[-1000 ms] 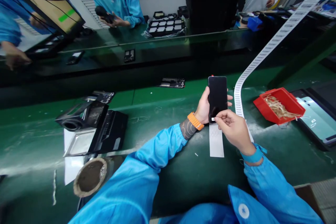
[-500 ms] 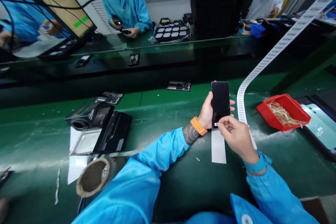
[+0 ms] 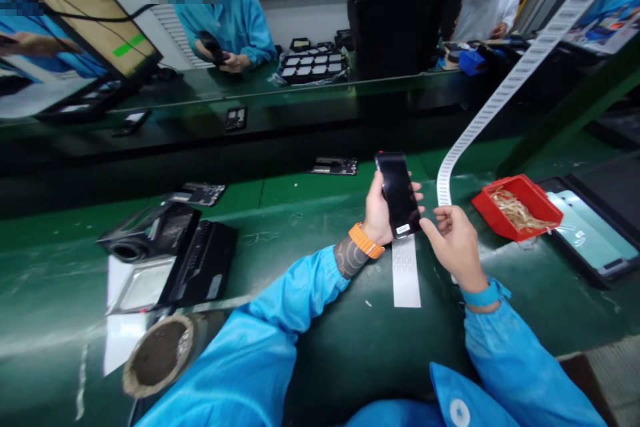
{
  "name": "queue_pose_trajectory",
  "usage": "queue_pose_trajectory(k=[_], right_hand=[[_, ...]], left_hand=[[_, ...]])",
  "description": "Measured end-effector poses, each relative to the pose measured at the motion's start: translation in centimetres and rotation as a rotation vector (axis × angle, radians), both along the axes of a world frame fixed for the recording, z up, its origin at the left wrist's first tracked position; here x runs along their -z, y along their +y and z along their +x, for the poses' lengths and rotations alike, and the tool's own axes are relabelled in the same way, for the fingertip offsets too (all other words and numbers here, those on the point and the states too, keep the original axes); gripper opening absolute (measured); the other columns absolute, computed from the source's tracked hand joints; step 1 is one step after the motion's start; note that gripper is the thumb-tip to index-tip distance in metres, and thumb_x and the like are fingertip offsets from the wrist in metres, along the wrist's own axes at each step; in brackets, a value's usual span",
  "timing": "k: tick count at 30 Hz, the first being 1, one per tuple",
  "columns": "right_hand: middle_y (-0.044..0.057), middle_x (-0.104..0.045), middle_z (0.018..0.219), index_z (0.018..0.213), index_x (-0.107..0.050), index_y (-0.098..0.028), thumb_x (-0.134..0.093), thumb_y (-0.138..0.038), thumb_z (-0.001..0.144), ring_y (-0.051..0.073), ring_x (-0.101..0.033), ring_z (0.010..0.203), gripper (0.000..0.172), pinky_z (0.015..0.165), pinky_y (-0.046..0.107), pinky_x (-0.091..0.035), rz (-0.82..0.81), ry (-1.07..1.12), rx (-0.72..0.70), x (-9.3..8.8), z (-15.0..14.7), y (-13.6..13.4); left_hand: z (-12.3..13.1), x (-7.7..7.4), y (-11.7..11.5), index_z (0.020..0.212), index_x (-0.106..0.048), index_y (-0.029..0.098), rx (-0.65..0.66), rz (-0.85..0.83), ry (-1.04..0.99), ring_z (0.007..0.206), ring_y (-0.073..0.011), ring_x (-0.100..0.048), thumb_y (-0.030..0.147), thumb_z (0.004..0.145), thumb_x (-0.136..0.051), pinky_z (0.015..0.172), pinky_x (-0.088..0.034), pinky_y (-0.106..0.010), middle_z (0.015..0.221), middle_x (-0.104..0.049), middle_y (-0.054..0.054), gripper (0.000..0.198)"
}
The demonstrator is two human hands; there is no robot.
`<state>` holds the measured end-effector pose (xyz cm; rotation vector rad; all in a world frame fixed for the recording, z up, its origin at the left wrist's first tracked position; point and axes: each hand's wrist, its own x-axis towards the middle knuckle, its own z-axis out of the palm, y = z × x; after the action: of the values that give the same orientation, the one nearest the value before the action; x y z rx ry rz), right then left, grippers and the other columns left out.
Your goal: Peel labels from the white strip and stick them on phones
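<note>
A black phone screen panel (image 3: 397, 190) rests in my left hand (image 3: 379, 208), whose fingers wrap round its back and show at its right edge. Near the panel's lower end is a small white label (image 3: 403, 229). Just right of the panel, apart from it, my right hand (image 3: 456, 243) has its thumb and fingers parted, with nothing visible between them. The long white label strip (image 3: 500, 93) runs down behind my right hand. Below the panel, a white paper piece (image 3: 407, 283) lies on the green table (image 3: 345, 347).
A red bin (image 3: 517, 233) of pale strips stands at right, beside a tray with a light-green panel (image 3: 590, 230). At left are a black device (image 3: 215, 260) and a round container (image 3: 157, 355). Phone parts (image 3: 335, 165) lie behind. Across the bench a person handles a dark object.
My right hand has come away from the panel's lower end, and its fingers have parted. The small label now shows in full on the panel, which is tilted a little. The view has shifted.
</note>
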<state>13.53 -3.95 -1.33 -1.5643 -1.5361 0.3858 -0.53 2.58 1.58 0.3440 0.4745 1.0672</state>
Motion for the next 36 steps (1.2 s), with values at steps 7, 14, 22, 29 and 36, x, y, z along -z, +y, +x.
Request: queue_pose_trajectory(k=[7, 14, 22, 29, 36], right_hand=[[0.009, -0.069, 0.108, 0.111, -0.064, -0.022, -0.063, -0.038, 0.092, 0.024, -0.069, 0.093, 0.025, 0.077, 0.037, -0.060, 0.022, 0.264, -0.302, 0.1, -2.4, -0.7], [0.006, -0.072, 0.092, 0.104, -0.067, -0.021, -0.056, -0.052, 0.095, 0.023, -0.070, 0.074, 0.034, 0.069, 0.039, -0.061, -0.176, 0.616, -0.287, 0.6, -0.9, 0.2], [0.013, -0.065, 0.102, 0.107, -0.066, -0.016, -0.057, -0.035, 0.087, 0.031, -0.060, 0.094, 0.030, 0.090, 0.050, -0.048, -0.210, -0.249, -0.378, 2.5, 1.0, 1.1], [0.006, -0.063, 0.082, 0.085, -0.058, -0.021, -0.052, -0.029, 0.083, 0.025, -0.060, 0.080, 0.010, 0.078, 0.041, -0.050, -0.257, -0.204, -0.364, 3.2, 0.1, 2.2], [0.005, -0.068, 0.086, 0.103, -0.065, -0.023, -0.062, -0.044, 0.091, 0.025, -0.066, 0.078, 0.024, 0.069, 0.037, -0.055, -0.128, 0.163, -0.376, 1.0, 0.4, 1.1]], left_hand=[[-0.9, -0.4, 0.8, 0.093, -0.061, 0.019, -0.168, -0.053, 0.257, 0.063, -0.0128, -0.063, 0.058, 0.084, -0.068, 0.058, -0.049, -0.022, 0.070, -0.058, 0.002, 0.041], [-2.7, 0.7, 1.8, 0.104, -0.067, 0.011, 0.068, 0.012, 0.139, 0.085, -0.0229, -0.072, 0.020, 0.090, -0.058, 0.089, -0.055, -0.040, 0.097, -0.073, -0.012, 0.019], [-6.7, 1.7, 1.5, 0.115, -0.065, 0.008, 0.158, 0.054, 0.005, 0.111, -0.0338, -0.067, 0.028, 0.092, -0.051, 0.103, -0.047, -0.058, 0.116, -0.070, -0.017, 0.033], [-7.6, 3.7, 0.6, 0.119, -0.067, 0.015, 0.414, 0.199, 0.105, 0.097, -0.0300, -0.070, 0.032, 0.085, -0.062, 0.086, -0.057, -0.052, 0.118, -0.068, -0.014, 0.038], [-3.7, 1.3, -2.0, 0.119, -0.065, 0.014, 0.354, 0.261, 0.139, 0.102, -0.0263, -0.067, 0.040, 0.093, -0.062, 0.083, -0.057, -0.041, 0.115, -0.067, -0.011, 0.037]])
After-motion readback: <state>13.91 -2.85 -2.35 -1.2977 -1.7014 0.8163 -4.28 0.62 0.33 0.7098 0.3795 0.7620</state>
